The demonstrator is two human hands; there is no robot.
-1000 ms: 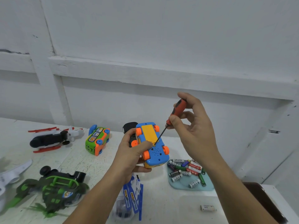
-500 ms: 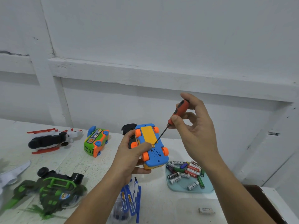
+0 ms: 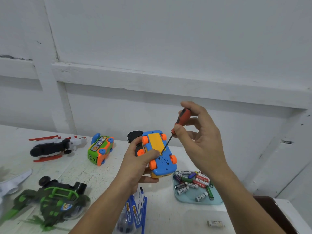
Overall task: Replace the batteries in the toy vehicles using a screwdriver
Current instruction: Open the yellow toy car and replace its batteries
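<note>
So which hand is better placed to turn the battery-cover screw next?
Right. The right hand holds the screwdriver, tip at the screw on the yellow cover; the left hand steadies the toy car.

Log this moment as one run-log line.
left hand: holds blue toy car underside-up | right hand: screwdriver tip at yellow cover screw | tray: batteries

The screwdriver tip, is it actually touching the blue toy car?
Touching. In the head view the screwdriver tip sits in the screw hole at the yellow cover's edge on the blue toy car.
</note>
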